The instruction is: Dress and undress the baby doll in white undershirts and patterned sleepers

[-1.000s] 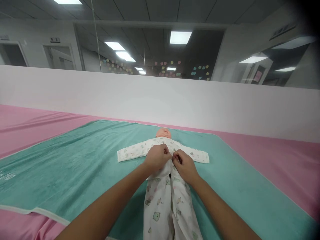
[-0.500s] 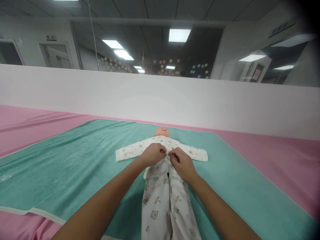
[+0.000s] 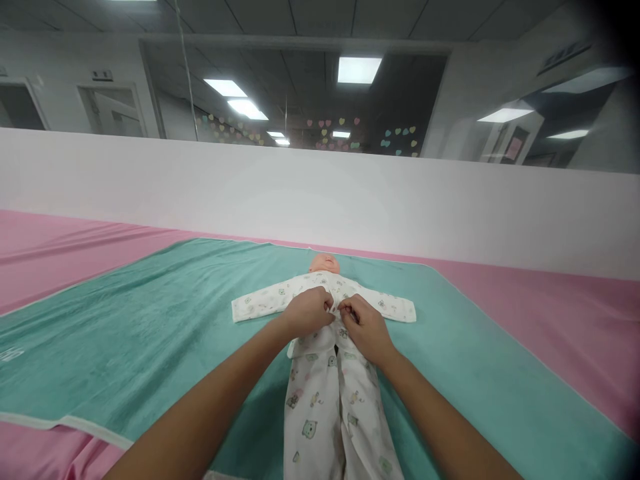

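A baby doll [image 3: 324,263] lies on its back on a teal towel [image 3: 165,327], its head away from me and its arms spread. It wears a white printed shirt [image 3: 265,301] and matching trousers [image 3: 315,413]. Over the shirt's front, my left hand [image 3: 310,312] is closed, thumb and fingers pinching at the front opening. Just right of it, my right hand [image 3: 367,327] pinches the other side of the shirt front. A small gap lies between the fingertips. Any fastener there is too small to make out.
Pink cloth [image 3: 550,320] lies under the towel and shows on both sides. A white wall panel [image 3: 320,200] rises behind the doll's head, with a glass window [image 3: 300,93] above it.
My left hand's fingers have shifted slightly, the thumb now lower and nearer to me. The right hand has barely moved. The doll lies as before.
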The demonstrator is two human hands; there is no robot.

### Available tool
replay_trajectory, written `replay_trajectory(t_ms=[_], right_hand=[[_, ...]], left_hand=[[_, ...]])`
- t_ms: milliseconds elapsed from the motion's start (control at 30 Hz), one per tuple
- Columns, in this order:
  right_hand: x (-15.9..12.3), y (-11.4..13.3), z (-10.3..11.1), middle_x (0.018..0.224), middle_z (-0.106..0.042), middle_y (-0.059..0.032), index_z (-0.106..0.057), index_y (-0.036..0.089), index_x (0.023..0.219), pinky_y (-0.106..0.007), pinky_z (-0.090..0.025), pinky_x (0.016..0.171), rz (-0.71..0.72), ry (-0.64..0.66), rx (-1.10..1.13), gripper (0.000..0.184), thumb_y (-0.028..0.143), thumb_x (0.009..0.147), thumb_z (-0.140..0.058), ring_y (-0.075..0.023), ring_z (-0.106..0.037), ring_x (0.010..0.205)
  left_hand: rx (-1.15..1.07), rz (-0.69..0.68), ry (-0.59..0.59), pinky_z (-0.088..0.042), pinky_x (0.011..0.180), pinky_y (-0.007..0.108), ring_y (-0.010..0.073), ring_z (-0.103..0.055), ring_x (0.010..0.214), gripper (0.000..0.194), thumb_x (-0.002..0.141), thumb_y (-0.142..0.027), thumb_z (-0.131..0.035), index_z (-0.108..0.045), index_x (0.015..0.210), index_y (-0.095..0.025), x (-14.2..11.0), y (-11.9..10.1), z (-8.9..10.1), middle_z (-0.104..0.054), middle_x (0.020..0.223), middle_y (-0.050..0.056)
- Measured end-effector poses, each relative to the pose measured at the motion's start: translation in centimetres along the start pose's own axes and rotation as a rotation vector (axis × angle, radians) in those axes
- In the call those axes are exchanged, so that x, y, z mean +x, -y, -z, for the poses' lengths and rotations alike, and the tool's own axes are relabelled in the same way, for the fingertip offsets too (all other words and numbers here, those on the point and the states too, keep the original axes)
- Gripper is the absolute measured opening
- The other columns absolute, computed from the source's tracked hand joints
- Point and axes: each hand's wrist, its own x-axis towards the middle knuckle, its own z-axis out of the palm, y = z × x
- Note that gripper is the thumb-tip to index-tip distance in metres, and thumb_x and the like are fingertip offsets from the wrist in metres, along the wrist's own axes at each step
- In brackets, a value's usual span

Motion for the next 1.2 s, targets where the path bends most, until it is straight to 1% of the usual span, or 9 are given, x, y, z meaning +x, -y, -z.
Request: replay_trajectory(t_ms=[167, 267, 367, 533, 667, 767, 933, 1067, 1200], right_hand=[[0.0, 0.0, 0.0, 0.075, -0.053, 0.0002, -0.056, 0.023, 0.08, -0.026, -0.035, 0.062, 0.003, 0.0, -0.002, 0.016, 0.022, 0.08, -0.04, -0.0138, -0.048, 0.069], [0.0, 0.0, 0.1, 0.076, -0.053, 0.0002, -0.056, 0.023, 0.08, -0.026, -0.035, 0.062, 0.004, -0.005, 0.002, 0.017, 0.022, 0.081, -0.039, -0.0137, -0.048, 0.069], [0.0, 0.0, 0.1, 0.078, -0.054, 0.0003, -0.056, 0.023, 0.081, -0.026, -0.036, 0.063, 0.009, 0.0, 0.004, 0.017, 0.021, 0.081, -0.039, -0.0137, -0.048, 0.07], [0.0, -0.1, 0.2, 0.077, -0.054, 0.0004, -0.056, 0.023, 0.08, -0.026, -0.036, 0.064, 0.013, 0.003, 0.003, 0.017, 0.02, 0.081, -0.039, -0.0136, -0.048, 0.071], [0.0, -0.1, 0.2, 0.078, -0.054, 0.0002, -0.056, 0.023, 0.079, -0.026, -0.037, 0.064, 0.014, -0.001, -0.001, 0.017, 0.019, 0.081, -0.04, -0.0138, -0.048, 0.072], [0.0, -0.1, 0.2, 0.078, -0.054, 0.0003, -0.056, 0.024, 0.08, -0.026, -0.037, 0.064, 0.011, -0.002, 0.001, 0.016, 0.019, 0.08, -0.041, -0.0139, -0.049, 0.072], [0.0, -0.2, 0.1, 0.078, -0.055, 0.0004, -0.055, 0.024, 0.08, -0.026, -0.037, 0.065, 0.011, -0.001, 0.02, 0.016, 0.02, 0.081, -0.04, -0.014, -0.049, 0.073], [0.0, -0.1, 0.1, 0.078, -0.054, -0.0006, -0.056, 0.023, 0.081, -0.026, -0.037, 0.066, 0.018, -0.003, 0.018, 0.016, 0.021, 0.081, -0.04, -0.0148, -0.049, 0.074], [0.0, -0.1, 0.2, 0.077, -0.054, 0.0002, -0.056, 0.023, 0.081, -0.026, -0.037, 0.066, 0.017, -0.001, 0.018, 0.017, 0.021, 0.082, -0.039, -0.0144, -0.05, 0.074]], left_hand=[[0.039, -0.003, 0.018, -0.03, 0.051, 0.025, 0.012, -0.046, 0.062, 0.007, 0.065, -0.02, -0.055, -0.048, 0.064, -0.019, -0.2, -0.2, 0.0, -0.051, 0.078, -0.001], [0.081, 0.014, -0.016, -0.031, 0.052, 0.025, 0.0132, -0.049, 0.065, 0.006, 0.07, -0.025, -0.055, -0.051, 0.07, -0.019, -0.3, -0.3, -0.2, -0.054, 0.08, 0.0], [0.162, 0.027, -0.051, -0.029, 0.052, 0.026, 0.0143, -0.049, 0.062, 0.011, 0.076, -0.03, -0.049, -0.051, 0.071, -0.02, -0.5, -0.5, -0.7, -0.056, 0.074, 0.0], [0.261, 0.017, -0.071, -0.023, 0.048, 0.027, 0.0148, -0.045, 0.056, 0.019, 0.081, -0.027, -0.038, -0.047, 0.066, -0.019, -0.8, -0.9, -1.5, -0.054, 0.065, 0.002], [0.249, 0.002, -0.098, -0.023, 0.049, 0.027, 0.0148, -0.046, 0.059, 0.015, 0.08, -0.024, -0.039, -0.047, 0.068, -0.019, -0.9, -1.2, -1.6, -0.055, 0.07, 0.003], [0.229, 0.007, -0.132, -0.024, 0.049, 0.027, 0.0147, -0.046, 0.059, 0.011, 0.077, -0.021, -0.041, -0.045, 0.067, -0.019, -0.8, -1.3, -1.6, -0.054, 0.069, 0.002], [0.175, 0.064, -0.081, -0.023, 0.049, 0.027, 0.0151, -0.042, 0.059, 0.007, 0.069, -0.015, -0.042, -0.044, 0.064, -0.02, -0.7, -1.1, -1.3, -0.05, 0.064, 0.0], [0.18, 0.05, -0.061, -0.021, 0.048, 0.027, 0.0142, -0.04, 0.056, 0.009, 0.064, -0.013, -0.043, -0.041, 0.059, -0.02, -0.7, -0.9, -1.4, -0.047, 0.062, 0.0], [0.193, 0.022, -0.117, -0.022, 0.05, 0.027, 0.0145, -0.042, 0.059, 0.01, 0.065, -0.011, -0.042, -0.042, 0.058, -0.019, -0.7, -0.8, -1.8, -0.048, 0.064, 0.001]])
